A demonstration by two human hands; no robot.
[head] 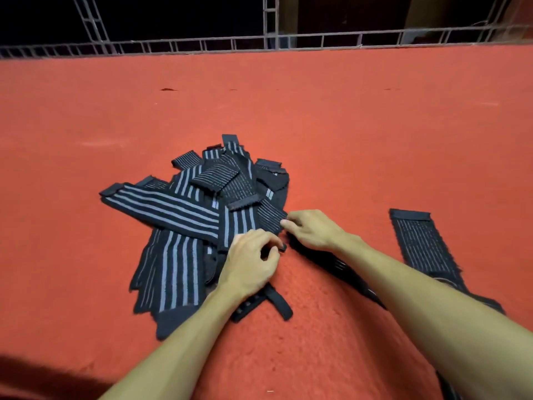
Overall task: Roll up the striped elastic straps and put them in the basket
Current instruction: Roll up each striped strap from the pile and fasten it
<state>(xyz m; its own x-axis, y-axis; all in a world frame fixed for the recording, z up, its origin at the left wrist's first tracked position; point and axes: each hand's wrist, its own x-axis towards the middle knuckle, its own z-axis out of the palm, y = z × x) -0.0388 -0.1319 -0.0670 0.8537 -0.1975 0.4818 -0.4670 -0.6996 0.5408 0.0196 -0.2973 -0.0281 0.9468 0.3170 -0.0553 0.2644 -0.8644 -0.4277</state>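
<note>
Red carpet-like cloth [375,125] covers the whole work surface, and a metal railing [259,43] runs along its far edge against a dark background. Near the middle lies a loose pile of striped straps [196,209], black with grey lines, none of them rolled; they cross one another at several angles (wide stripes on some, thin ones on others). The left hand [253,261] rests at the pile's near right edge, fingers curled, thumb and fingertips pinching the end of a dark strap [328,259] that runs off under the right forearm. The right hand [311,229] sits just beside it, thumb and forefinger pressed together on the corner of a thin-striped strap [271,216] at the pile's edge; its other fingers are folded beneath and cannot be made out. The two hands are close but apart. A lone strap [424,243] lies flat on the cloth, well to the right of the pile, its near end passing behind the right forearm.
</note>
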